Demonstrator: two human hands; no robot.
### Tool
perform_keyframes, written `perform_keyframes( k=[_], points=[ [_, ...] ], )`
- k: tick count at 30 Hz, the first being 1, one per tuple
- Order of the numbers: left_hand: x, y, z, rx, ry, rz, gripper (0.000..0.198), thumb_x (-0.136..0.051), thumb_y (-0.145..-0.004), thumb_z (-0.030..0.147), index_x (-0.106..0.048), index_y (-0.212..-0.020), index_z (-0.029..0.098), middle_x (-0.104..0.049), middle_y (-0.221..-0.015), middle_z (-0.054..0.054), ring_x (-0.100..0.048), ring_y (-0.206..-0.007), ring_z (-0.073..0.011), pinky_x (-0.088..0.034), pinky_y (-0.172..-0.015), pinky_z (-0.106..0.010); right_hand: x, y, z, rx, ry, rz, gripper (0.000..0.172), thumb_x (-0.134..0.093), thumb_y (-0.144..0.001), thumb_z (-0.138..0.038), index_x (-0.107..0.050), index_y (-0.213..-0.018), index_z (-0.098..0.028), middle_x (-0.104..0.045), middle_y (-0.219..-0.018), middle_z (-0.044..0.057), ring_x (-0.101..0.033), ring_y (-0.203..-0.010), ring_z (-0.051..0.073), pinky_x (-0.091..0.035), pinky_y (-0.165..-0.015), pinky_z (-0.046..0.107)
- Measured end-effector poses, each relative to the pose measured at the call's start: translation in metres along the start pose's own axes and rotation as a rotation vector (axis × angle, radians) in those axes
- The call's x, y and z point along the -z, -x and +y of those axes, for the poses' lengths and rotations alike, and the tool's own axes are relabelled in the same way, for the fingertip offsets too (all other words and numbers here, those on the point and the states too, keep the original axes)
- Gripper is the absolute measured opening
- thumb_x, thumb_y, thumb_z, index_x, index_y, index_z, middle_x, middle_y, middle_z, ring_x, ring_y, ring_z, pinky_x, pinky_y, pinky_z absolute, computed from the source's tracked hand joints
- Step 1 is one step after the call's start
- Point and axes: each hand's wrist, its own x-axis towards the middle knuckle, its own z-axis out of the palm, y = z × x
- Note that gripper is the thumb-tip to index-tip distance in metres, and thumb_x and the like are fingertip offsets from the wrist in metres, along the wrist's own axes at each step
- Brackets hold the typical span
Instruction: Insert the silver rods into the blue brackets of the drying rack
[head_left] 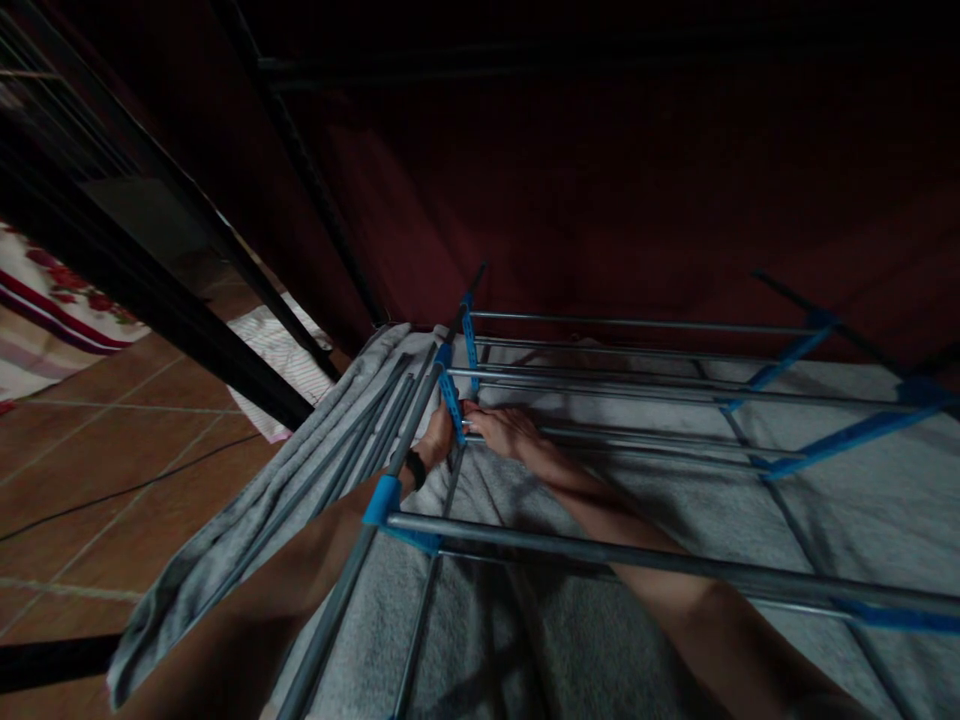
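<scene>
A rack frame of grey metal tubes with blue plastic brackets lies across the bed-like surface in front of me. My left hand [437,437], with a dark band on its wrist, reaches past a long tube [339,590] and closes around the lower part of a blue bracket [451,398]. Just to its right, my right hand [506,430] is closed on the end of a metal crossbar [592,434] where it meets that bracket. The fingertips of both hands nearly touch, and part of the joint is hidden by them. Nearer to me sits another blue bracket [386,500].
Several loose tubes [382,430] lie left of the frame on the grey blanket [540,640]. Blue brackets [862,430] join the frame's right end. Black posts [150,260] stand at left, over a tiled floor [112,460] with a cable. A dark red curtain [600,200] hangs behind.
</scene>
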Motion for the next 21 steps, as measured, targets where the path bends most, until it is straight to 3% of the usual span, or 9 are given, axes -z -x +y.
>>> perform_keyframes(
  k=[6,12,16,18,21],
  points=[
    [0.0,0.003,-0.001,0.0,0.013,0.041,0.05,-0.04,-0.09,0.055,-0.062,-0.069,0.015,-0.053,-0.053,-0.005,-0.042,-0.049,-0.0141,-0.031,-0.051,-0.029,0.004,-0.004,0.004,0.013,-0.069,-0.041,0.04,-0.036,-0.101,-0.049,-0.063,-0.124,-0.03,-0.072,-0.114,0.005,-0.067,-0.1,0.026,-0.047,-0.083,0.032],
    [-0.004,0.0,-0.001,0.001,0.008,0.153,0.044,-0.038,-0.093,0.044,-0.061,-0.069,0.015,-0.059,-0.058,-0.008,-0.049,-0.056,-0.016,-0.036,-0.055,-0.03,0.002,-0.002,0.001,0.009,-0.006,-0.019,0.039,-0.037,-0.103,-0.044,-0.062,-0.126,-0.025,-0.071,-0.115,0.008,-0.067,-0.102,0.026,-0.047,-0.086,0.033],
    [-0.004,0.0,-0.003,-0.015,-0.001,0.218,0.043,-0.042,-0.092,0.049,-0.063,-0.073,0.018,-0.065,-0.066,-0.009,-0.056,-0.068,-0.0188,-0.041,-0.061,-0.031,-0.005,0.001,-0.005,-0.039,0.034,0.037,0.045,-0.035,-0.104,-0.046,-0.046,-0.143,-0.028,-0.07,-0.121,0.007,-0.066,-0.105,0.026,-0.047,-0.09,0.037],
    [-0.004,0.0,-0.002,-0.005,-0.008,0.206,0.043,-0.044,-0.09,0.052,-0.066,-0.076,0.019,-0.068,-0.069,-0.01,-0.06,-0.076,-0.0213,-0.044,-0.065,-0.033,-0.008,0.002,-0.008,-0.065,0.058,0.048,0.047,-0.033,-0.104,-0.045,-0.039,-0.148,-0.029,-0.066,-0.128,0.007,-0.066,-0.107,0.026,-0.047,-0.093,0.039],
    [-0.004,0.002,0.0,0.019,-0.025,0.161,0.045,-0.046,-0.088,0.056,-0.072,-0.081,0.02,-0.071,-0.073,-0.011,-0.064,-0.083,-0.0246,-0.049,-0.07,-0.036,-0.008,0.001,-0.009,-0.045,0.085,0.034,0.042,-0.032,-0.104,-0.042,-0.045,-0.143,-0.031,-0.063,-0.134,0.005,-0.065,-0.108,0.025,-0.047,-0.094,0.039]
  ],
)
